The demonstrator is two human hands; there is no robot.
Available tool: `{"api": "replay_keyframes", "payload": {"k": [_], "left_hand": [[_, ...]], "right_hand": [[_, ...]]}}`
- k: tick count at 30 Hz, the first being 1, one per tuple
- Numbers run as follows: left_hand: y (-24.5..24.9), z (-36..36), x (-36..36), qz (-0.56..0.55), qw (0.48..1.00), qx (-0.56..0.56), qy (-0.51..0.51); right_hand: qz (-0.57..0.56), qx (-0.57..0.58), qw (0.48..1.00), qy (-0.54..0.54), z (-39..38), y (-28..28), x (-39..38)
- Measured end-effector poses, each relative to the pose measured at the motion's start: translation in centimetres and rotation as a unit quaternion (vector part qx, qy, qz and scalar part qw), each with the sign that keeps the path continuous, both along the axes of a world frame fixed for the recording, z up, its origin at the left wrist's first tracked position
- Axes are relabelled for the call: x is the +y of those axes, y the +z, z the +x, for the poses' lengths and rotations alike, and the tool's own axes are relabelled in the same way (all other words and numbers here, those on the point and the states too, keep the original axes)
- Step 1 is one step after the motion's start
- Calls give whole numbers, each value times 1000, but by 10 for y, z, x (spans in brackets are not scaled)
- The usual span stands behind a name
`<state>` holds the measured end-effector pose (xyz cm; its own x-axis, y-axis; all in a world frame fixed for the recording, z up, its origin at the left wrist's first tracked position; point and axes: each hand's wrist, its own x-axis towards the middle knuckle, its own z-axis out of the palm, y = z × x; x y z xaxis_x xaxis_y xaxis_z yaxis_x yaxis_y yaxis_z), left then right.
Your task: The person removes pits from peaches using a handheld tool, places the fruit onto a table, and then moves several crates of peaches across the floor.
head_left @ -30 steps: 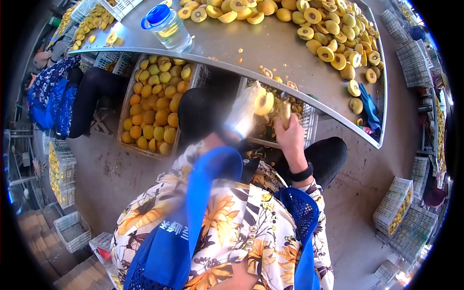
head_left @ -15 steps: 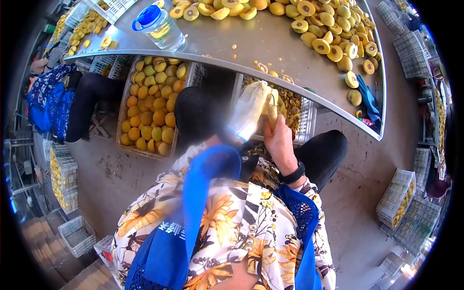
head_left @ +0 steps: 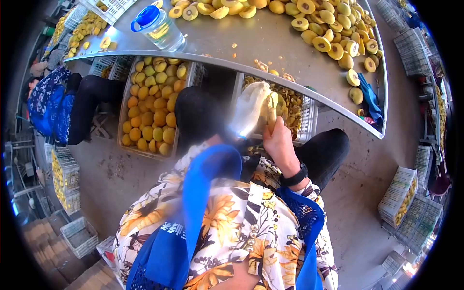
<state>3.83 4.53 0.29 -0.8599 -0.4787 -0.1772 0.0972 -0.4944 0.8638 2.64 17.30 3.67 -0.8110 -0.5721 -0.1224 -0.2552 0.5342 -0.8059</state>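
My left hand (head_left: 248, 107), in a whitish glove, is closed round a yellow peach half (head_left: 274, 99) that shows only in part beside the fingers. A slim tool with a tan handle (head_left: 271, 116) is gripped in my bare right hand (head_left: 280, 147), its working end right at the peach. The exact kind of tool cannot be made out. Both hands are just off the table's near edge, over a white crate (head_left: 309, 123) with peach scraps and pits in it.
The metal table (head_left: 232, 46) bears many halved peaches (head_left: 333, 31), a blue-lidded water bottle (head_left: 162, 31) and a blue glove (head_left: 369, 99). A crate of whole peaches (head_left: 152, 108) stands left of my knees. Another person (head_left: 53, 106) sits at far left.
The gloved left hand has turned slightly around the peach, and the tool in my right hand stands more upright against it. Otherwise the scene is nearly the same.
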Motion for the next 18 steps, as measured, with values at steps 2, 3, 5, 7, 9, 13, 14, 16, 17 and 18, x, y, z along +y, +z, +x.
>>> {"api": "replay_keyframes", "payload": {"k": [2,3,5,7,9,13,14,16,17,18], "left_hand": [[0,-3,-18,-203,978,36,-39],[3,-3,-23,-198,978,24,-61],[12,-5,-31,-80,991,-28,-105],[32,-7,-24,-62,991,-93,-78],[24,-7,-7,-176,984,-25,-11],[22,-5,-1,-539,839,24,72],[14,-6,1,-509,856,33,78],[-1,-7,4,-448,888,53,92],[-7,-8,-2,-554,822,64,117],[-3,-8,-6,-651,742,73,142]], "right_hand": [[19,-26,999,17,-1,4,1],[29,-41,998,26,-4,4,0],[30,-61,997,31,-4,8,-2],[10,-70,997,18,-2,16,-9],[-2,-78,997,-30,0,8,-15],[-2,-70,995,-65,-1,7,-13],[-9,-65,996,-62,-1,5,-13],[-20,-53,997,-56,0,0,-9],[-13,-52,997,-52,-1,2,-9],[-5,-51,998,-45,-1,7,-9]]}}
